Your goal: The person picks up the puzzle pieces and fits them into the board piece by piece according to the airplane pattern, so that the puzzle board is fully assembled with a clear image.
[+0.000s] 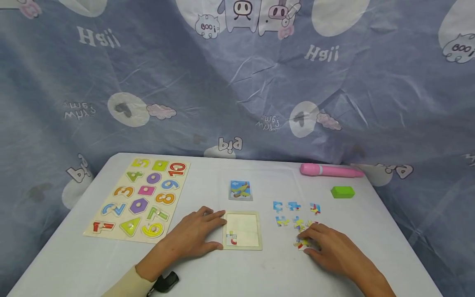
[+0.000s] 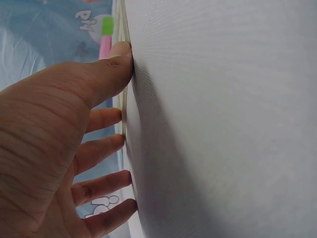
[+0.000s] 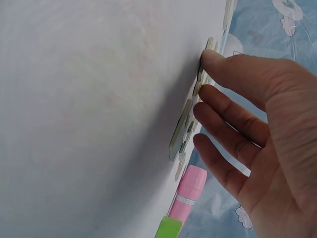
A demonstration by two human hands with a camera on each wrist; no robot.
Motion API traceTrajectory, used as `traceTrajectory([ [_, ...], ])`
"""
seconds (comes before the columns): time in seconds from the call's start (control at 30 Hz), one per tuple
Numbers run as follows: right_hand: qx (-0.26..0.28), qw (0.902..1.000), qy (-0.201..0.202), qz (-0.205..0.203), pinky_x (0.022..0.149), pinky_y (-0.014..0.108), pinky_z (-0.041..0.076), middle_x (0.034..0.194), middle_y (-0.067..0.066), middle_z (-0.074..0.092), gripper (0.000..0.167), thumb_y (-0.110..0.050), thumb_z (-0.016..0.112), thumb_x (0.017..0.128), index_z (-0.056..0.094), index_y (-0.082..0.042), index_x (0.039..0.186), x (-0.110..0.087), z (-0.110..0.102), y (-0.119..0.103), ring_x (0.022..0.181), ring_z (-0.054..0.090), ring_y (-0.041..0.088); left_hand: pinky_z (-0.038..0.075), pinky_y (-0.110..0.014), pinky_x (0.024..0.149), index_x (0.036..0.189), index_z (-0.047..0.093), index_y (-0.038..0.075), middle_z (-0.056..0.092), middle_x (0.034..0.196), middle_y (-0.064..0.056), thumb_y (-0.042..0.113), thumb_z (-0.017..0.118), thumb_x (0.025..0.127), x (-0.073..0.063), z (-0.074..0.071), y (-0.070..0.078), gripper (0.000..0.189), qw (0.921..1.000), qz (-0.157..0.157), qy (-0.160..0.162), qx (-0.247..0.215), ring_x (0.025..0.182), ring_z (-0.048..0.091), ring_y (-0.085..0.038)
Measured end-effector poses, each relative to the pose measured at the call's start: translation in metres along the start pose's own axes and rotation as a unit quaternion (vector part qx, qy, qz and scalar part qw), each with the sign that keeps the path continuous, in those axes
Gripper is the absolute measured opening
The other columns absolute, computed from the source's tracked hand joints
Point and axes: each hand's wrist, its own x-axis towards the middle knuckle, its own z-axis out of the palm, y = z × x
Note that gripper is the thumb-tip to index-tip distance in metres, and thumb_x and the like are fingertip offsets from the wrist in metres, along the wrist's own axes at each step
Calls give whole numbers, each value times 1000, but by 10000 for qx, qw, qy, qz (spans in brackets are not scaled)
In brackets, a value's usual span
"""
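Note:
My left hand (image 1: pixel 198 231) rests at the left edge of a square wooden puzzle tray (image 1: pixel 260 231). Its fingers (image 2: pixel 106 148) are spread and fairly straight, touching that edge. One puzzle piece (image 1: pixel 231 239) lies in the tray's lower left corner. To the right, my right hand (image 1: pixel 330 247) pinches another puzzle piece (image 1: pixel 301 244) between thumb and fingers, down at the tabletop. In the right wrist view, the thumb (image 3: pixel 223 64) touches the piece's edge. Several loose pieces (image 1: pixel 294 206) lie just beyond; the hand partly covers one of them.
A small airplane picture card (image 1: pixel 240 190) lies behind the tray. At the left is a number and shape board (image 1: pixel 122 214). A pink pen-like stick (image 1: pixel 334 170) and a green block (image 1: pixel 342 192) lie at the back right. A black device (image 1: pixel 166 282) sits by the left wrist.

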Motion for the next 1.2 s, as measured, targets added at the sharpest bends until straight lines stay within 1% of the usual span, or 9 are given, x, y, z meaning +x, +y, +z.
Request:
traceTrajectory([
  [0.1, 4, 9999, 67, -82, 97, 43, 59, 114, -16, 69, 34, -26, 95, 82, 80, -32, 112, 0, 1, 1, 115, 70, 17, 56, -51, 99, 148, 65, 25, 56, 161, 3, 59, 80, 93, 0, 0, 0, 67, 10000, -15, -7, 4, 135, 55, -22],
  [0.17, 47, 9997, 126, -187, 91, 39, 60, 112, -18, 67, 35, -26, 94, 82, 79, -32, 113, 1, 2, 2, 106, 68, 9, 56, -51, 100, 149, 65, 25, 56, 161, 3, 59, 79, 93, 0, -1, 1, 67, 10000, -18, -16, -17, 135, 55, -23],
  [0.23, 102, 9990, 241, -352, 85, 35, 59, 109, -19, 65, 34, -25, 94, 83, 79, -29, 113, 2, 3, 1, 98, 64, 4, 56, -52, 100, 149, 65, 24, 55, 162, 2, 58, 79, 93, -1, -1, 1, 67, 10000, -11, -10, -27, 136, 55, -23],
  [0.33, 232, 9970, 401, -612, 79, 32, 58, 106, -19, 63, 32, -23, 93, 84, 80, -27, 113, 5, 3, 0, 92, 62, 1, 56, -51, 100, 149, 65, 24, 55, 162, 2, 58, 79, 93, 0, -1, 1, 67, 10000, 21, 16, -7, 136, 55, -23],
  [0.4, 289, 9962, 436, -692, 79, 31, 58, 106, -19, 63, 31, -22, 92, 84, 80, -26, 112, 8, 2, -3, 92, 62, 0, 56, -51, 99, 149, 65, 24, 55, 162, 2, 58, 79, 93, 0, -2, 1, 67, 10000, 35, 44, 21, 136, 55, -23],
  [0.6, 395, 9959, 297, -753, 79, 32, 58, 106, -19, 62, 29, -24, 91, 87, 80, -26, 113, 17, 1, -14, 92, 62, 1, 56, -51, 100, 148, 65, 24, 55, 162, 2, 59, 79, 93, 0, 0, 1, 67, 10000, 19, 24, 9, 136, 55, -24],
  [0.77, 405, 9943, 434, -891, 75, 31, 56, 105, -19, 64, 29, -25, 91, 86, 81, -25, 113, 23, 2, -24, 93, 63, 1, 56, -51, 101, 149, 65, 25, 55, 162, 2, 59, 79, 93, 0, 1, 0, 67, 10000, -25, 13, 30, 137, 55, -23],
  [0.97, 440, 9924, 440, -1063, 74, 30, 56, 105, -18, 64, 29, -25, 91, 86, 80, -25, 113, 34, 2, -37, 91, 64, 2, 56, -51, 101, 149, 65, 25, 55, 162, 3, 59, 79, 93, -1, 1, 1, 67, 10000, -33, -12, 19, 136, 55, -23],
  [1.2, 511, 9915, 274, -1166, 75, 28, 57, 105, -16, 64, 29, -26, 91, 87, 80, -24, 115, 46, -1, -54, 88, 63, 3, 56, -51, 100, 149, 64, 24, 55, 162, 2, 59, 79, 93, 0, -1, 1, 67, 10000, 17, 19, 32, 135, 55, -23],
])
